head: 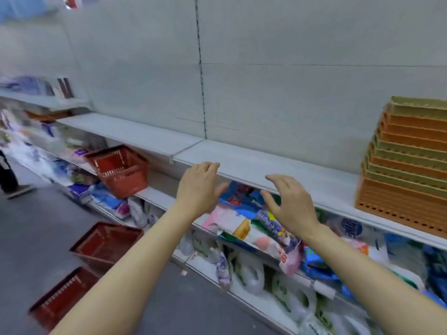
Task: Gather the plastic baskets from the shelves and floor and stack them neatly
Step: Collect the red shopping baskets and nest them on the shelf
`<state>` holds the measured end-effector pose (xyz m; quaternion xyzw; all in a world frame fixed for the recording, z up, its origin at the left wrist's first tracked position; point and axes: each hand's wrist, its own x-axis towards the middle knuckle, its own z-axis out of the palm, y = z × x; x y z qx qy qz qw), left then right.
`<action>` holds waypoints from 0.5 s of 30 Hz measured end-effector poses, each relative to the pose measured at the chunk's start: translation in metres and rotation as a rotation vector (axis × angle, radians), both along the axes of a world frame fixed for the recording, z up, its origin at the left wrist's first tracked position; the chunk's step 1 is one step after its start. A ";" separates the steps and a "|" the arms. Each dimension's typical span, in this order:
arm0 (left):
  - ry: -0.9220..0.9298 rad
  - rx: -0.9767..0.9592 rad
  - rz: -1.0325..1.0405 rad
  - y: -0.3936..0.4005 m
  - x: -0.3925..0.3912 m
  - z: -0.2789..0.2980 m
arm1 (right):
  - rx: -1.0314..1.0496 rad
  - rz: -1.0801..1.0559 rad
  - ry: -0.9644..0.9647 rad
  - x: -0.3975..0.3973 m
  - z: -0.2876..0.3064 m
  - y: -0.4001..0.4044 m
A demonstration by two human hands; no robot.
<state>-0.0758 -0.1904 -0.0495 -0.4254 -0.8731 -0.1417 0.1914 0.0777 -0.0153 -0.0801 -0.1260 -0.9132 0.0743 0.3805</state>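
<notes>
A tall stack of orange and olive-green plastic baskets [408, 163] stands on the white shelf [266, 170] at the right. A red basket [121, 170] sits tilted on the lower shelf to the left. Two more red baskets lie on the floor, one [106, 243] near the shelf base and another [60, 296] nearer the bottom left corner. My left hand [198, 187] and my right hand [287, 204] hover in front of the shelf edge, both with fingers apart and holding nothing.
Below the white shelf, lower shelves hold many colourful packets and white plastic bags [261, 228]. A grey floor [29, 226] spreads to the left. A person's dark trouser leg and shoe [9, 180] stand at the far left. The view is blurred by motion.
</notes>
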 end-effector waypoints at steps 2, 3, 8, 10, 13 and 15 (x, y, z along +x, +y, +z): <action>-0.041 -0.012 0.040 -0.038 -0.018 -0.016 | -0.031 0.049 -0.028 -0.027 -0.013 -0.030; -0.064 -0.021 0.061 -0.057 -0.027 -0.024 | -0.046 0.065 -0.049 -0.040 -0.020 -0.045; -0.116 -0.079 0.179 -0.160 -0.080 -0.065 | -0.105 0.111 -0.139 -0.104 -0.062 -0.122; -0.137 -0.103 0.226 -0.197 -0.100 -0.081 | -0.110 0.121 -0.165 -0.127 -0.076 -0.152; -0.163 -0.126 0.312 -0.245 -0.129 -0.103 | -0.125 0.150 -0.198 -0.160 -0.100 -0.189; -0.195 -0.149 0.366 -0.273 -0.147 -0.119 | -0.137 0.177 -0.210 -0.183 -0.117 -0.211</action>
